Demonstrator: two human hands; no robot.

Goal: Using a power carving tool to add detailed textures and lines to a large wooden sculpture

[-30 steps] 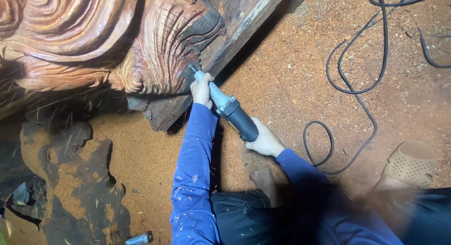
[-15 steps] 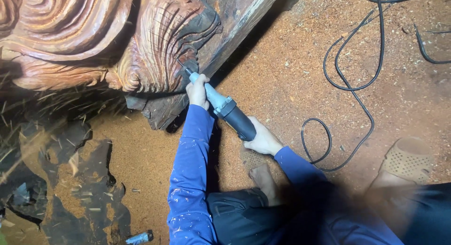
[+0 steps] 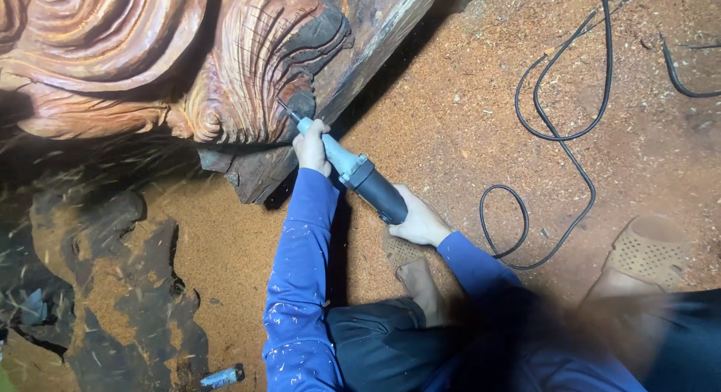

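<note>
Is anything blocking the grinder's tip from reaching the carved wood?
Nothing visible does. The left hand grips the front of the grinder, the right hand its rear, and the tip meets a dark groove in the carving with no object between. The cable lies clear on the sawdust floor.

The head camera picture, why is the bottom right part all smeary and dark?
In the head view, the person's dark clothing sits close under the camera, blurred and shadowed; the die grinder, both hands and the carved wood are sharp and evenly lit, with no glare.
</note>
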